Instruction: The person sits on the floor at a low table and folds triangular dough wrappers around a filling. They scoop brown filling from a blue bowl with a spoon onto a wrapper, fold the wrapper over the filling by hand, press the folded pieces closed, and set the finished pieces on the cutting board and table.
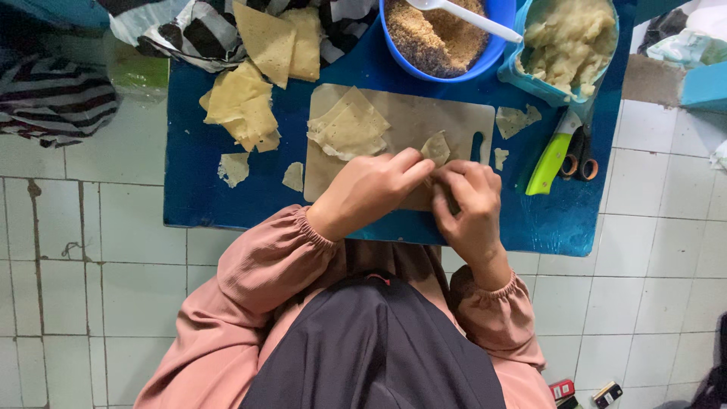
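On the blue low table (227, 189) lies a pale cutting board (409, 121). My left hand (369, 189) and my right hand (469, 208) meet over the board's front edge, fingers pinched together on a small pale dough wrapper (435, 148) whose tip sticks up between them. The rest of the wrapper is hidden under my fingers. A stack of flat wrappers (347, 129) rests on the board's left half.
More yellow wrappers (242, 106) lie on the table's left and on a striped cloth (189, 30). At the back stand a blue bowl of brown crumbs with a white spoon (435, 38) and a tub of pale mash (568, 42). A green-handled knife (551, 159) and scissors (581, 155) lie at right.
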A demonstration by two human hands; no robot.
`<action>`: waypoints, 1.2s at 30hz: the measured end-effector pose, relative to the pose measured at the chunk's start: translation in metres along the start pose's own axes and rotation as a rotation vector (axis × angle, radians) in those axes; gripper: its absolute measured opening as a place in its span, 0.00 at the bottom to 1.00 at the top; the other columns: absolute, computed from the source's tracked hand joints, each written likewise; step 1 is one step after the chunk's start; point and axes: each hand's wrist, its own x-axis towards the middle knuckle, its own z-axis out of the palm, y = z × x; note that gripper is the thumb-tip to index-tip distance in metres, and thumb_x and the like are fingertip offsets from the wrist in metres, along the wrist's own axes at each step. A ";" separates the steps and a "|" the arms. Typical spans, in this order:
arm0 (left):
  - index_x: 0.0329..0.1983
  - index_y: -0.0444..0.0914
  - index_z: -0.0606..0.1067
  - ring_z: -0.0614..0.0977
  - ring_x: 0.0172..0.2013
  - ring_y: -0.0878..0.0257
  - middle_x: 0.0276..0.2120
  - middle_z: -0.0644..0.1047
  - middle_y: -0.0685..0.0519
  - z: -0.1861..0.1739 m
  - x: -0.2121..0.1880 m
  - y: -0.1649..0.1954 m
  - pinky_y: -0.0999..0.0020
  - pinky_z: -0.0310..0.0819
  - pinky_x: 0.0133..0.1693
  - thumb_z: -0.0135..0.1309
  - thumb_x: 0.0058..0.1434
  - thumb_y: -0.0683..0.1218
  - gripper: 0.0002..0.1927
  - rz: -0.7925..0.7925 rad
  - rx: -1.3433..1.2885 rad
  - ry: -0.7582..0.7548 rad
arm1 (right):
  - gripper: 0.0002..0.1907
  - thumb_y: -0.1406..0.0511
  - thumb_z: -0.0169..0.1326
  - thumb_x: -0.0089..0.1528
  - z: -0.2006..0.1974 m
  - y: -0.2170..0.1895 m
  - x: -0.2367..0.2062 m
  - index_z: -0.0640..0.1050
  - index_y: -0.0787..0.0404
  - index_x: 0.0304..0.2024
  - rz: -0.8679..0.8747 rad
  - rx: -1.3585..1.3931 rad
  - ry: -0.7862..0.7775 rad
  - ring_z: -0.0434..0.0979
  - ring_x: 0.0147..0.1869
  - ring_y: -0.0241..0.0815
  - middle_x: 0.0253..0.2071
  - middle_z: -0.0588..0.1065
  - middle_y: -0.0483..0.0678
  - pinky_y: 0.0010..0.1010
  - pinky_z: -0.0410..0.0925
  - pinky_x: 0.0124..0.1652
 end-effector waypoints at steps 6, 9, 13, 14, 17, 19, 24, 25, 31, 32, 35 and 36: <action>0.38 0.40 0.72 0.82 0.32 0.55 0.38 0.73 0.52 -0.002 0.000 -0.001 0.61 0.75 0.31 0.56 0.57 0.43 0.08 -0.026 -0.051 -0.027 | 0.07 0.73 0.64 0.60 0.007 0.000 -0.005 0.80 0.62 0.41 0.094 0.048 0.079 0.74 0.48 0.51 0.42 0.77 0.50 0.38 0.66 0.48; 0.40 0.41 0.73 0.82 0.32 0.54 0.40 0.74 0.52 -0.001 0.000 -0.002 0.62 0.76 0.30 0.55 0.58 0.41 0.08 -0.003 -0.038 -0.023 | 0.07 0.73 0.65 0.60 0.014 0.004 -0.004 0.79 0.62 0.38 0.233 0.112 0.087 0.73 0.45 0.49 0.39 0.76 0.50 0.36 0.66 0.45; 0.41 0.41 0.73 0.83 0.32 0.53 0.37 0.74 0.50 0.006 0.005 -0.004 0.59 0.75 0.29 0.55 0.60 0.41 0.07 -0.067 0.001 -0.058 | 0.07 0.74 0.63 0.60 0.012 0.008 0.000 0.77 0.63 0.38 0.265 0.200 0.045 0.74 0.45 0.50 0.39 0.76 0.50 0.37 0.67 0.45; 0.42 0.41 0.73 0.83 0.31 0.53 0.36 0.74 0.50 0.010 0.008 -0.004 0.58 0.75 0.29 0.55 0.61 0.41 0.07 -0.103 0.005 -0.071 | 0.07 0.74 0.62 0.60 0.010 0.009 0.001 0.77 0.63 0.39 0.247 0.219 0.033 0.74 0.46 0.50 0.40 0.76 0.50 0.37 0.68 0.45; 0.41 0.41 0.73 0.83 0.31 0.51 0.33 0.73 0.49 0.015 0.012 -0.006 0.57 0.75 0.29 0.54 0.61 0.41 0.06 -0.147 0.004 -0.075 | 0.08 0.75 0.59 0.62 0.002 0.008 0.002 0.81 0.62 0.43 0.111 0.125 -0.033 0.74 0.48 0.53 0.42 0.76 0.51 0.40 0.67 0.48; 0.39 0.42 0.73 0.83 0.32 0.52 0.34 0.73 0.50 0.015 0.012 -0.007 0.58 0.76 0.29 0.54 0.61 0.41 0.05 -0.137 0.012 -0.079 | 0.09 0.73 0.60 0.62 -0.003 0.009 0.003 0.80 0.63 0.45 0.031 0.086 -0.065 0.73 0.48 0.55 0.44 0.76 0.52 0.41 0.66 0.50; 0.42 0.42 0.74 0.82 0.37 0.57 0.40 0.74 0.53 0.003 0.006 -0.008 0.64 0.78 0.35 0.54 0.58 0.42 0.09 0.058 0.101 -0.019 | 0.14 0.71 0.60 0.58 -0.006 0.015 0.001 0.79 0.64 0.47 -0.195 -0.083 -0.093 0.75 0.51 0.55 0.47 0.76 0.52 0.42 0.66 0.51; 0.42 0.41 0.75 0.82 0.38 0.57 0.40 0.74 0.53 0.000 0.004 -0.008 0.64 0.78 0.35 0.54 0.58 0.42 0.08 0.070 0.107 -0.030 | 0.15 0.71 0.60 0.58 -0.004 0.017 0.001 0.79 0.65 0.48 -0.240 -0.128 -0.097 0.76 0.51 0.54 0.48 0.77 0.52 0.42 0.67 0.52; 0.41 0.41 0.74 0.80 0.39 0.58 0.41 0.73 0.53 0.001 0.004 -0.012 0.65 0.77 0.36 0.55 0.57 0.44 0.09 0.102 0.148 -0.051 | 0.09 0.74 0.61 0.60 0.003 0.026 0.007 0.78 0.64 0.42 -0.087 0.005 -0.102 0.76 0.47 0.55 0.43 0.77 0.52 0.41 0.67 0.48; 0.42 0.41 0.75 0.80 0.39 0.58 0.40 0.72 0.53 0.003 0.005 -0.012 0.65 0.77 0.36 0.55 0.56 0.43 0.10 0.105 0.166 -0.053 | 0.08 0.74 0.61 0.61 0.003 0.027 0.009 0.78 0.64 0.42 -0.049 0.065 -0.101 0.76 0.46 0.54 0.42 0.77 0.52 0.41 0.68 0.48; 0.41 0.40 0.74 0.80 0.39 0.59 0.40 0.72 0.52 0.010 0.009 -0.012 0.66 0.78 0.37 0.55 0.57 0.43 0.09 0.112 0.186 -0.065 | 0.07 0.74 0.60 0.62 0.002 0.025 0.009 0.78 0.65 0.43 0.134 0.243 -0.081 0.76 0.41 0.50 0.39 0.76 0.53 0.36 0.70 0.42; 0.41 0.40 0.73 0.80 0.39 0.59 0.40 0.72 0.52 0.012 0.010 -0.013 0.66 0.78 0.38 0.55 0.57 0.43 0.09 0.116 0.190 -0.070 | 0.07 0.73 0.61 0.62 0.003 0.023 0.009 0.78 0.65 0.42 0.173 0.254 -0.059 0.76 0.39 0.49 0.38 0.76 0.52 0.36 0.69 0.40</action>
